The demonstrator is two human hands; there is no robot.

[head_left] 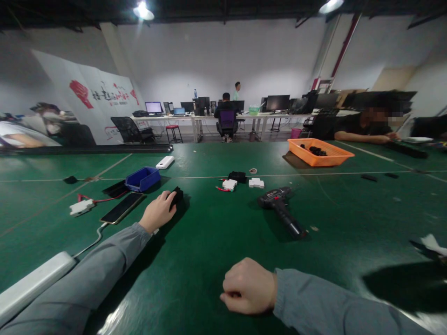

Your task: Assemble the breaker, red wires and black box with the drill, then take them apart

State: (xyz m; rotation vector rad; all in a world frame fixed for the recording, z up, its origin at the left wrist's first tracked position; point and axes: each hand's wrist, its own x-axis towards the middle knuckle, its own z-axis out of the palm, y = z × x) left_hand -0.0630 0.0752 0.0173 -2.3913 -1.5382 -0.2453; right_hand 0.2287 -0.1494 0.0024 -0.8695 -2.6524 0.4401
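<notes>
My left hand [159, 212] reaches forward over the green table, its fingers closed on a small black part [178, 195] whose exact kind I cannot make out. Closer to me, my right hand [249, 287] rests on the table as a loose fist, with nothing visible in it. A black cordless drill [283, 211] lies on its side beyond the right hand. Two small white blocks, one with red wire [229, 185] and one without [256, 183], sit near a black piece [237, 177]. Left of my left hand lies a phone [123, 208] with a dark screen.
A blue bin [142, 179] stands beyond the phone, near a white device [165, 162]. An orange basket [319, 152] holding black parts is at the back right. A white power strip [38, 281] lies front left. A co-worker [366, 128] sits at the far right.
</notes>
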